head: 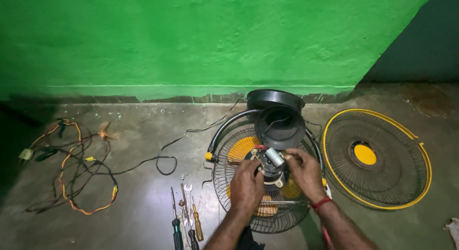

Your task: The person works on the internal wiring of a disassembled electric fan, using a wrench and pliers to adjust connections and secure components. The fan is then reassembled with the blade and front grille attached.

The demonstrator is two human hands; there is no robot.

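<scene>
Both hands work on the fan motor (271,165), which sits at the centre of the rear grille (229,183) lying flat on the floor (143,135), so the motor faces up & is easy to reach from above. Left hand (247,183) is curled around the motor's near-left side, fingers pressed together on it, prob. to keep it from turning. Right hand (306,172) comes from the right, thumb & fingertips pinching at the small silver capacitor (275,156) w/ its wires on top of the motor; the exact contact I cannot tell. A red thread (321,202) is on the right wrist.

The black motor cover (279,125) lies just far of the motor, open side up, w/ the black base (275,99) behind it near the green wall (191,39). The front grille (377,159) w/ yellow rim is laid apart to the right, out of the way. Tools (186,216) (screwdrivers, spanner) lie in a row near-left, close to the left hand. Loose wires (71,168) lie far left, well apart
</scene>
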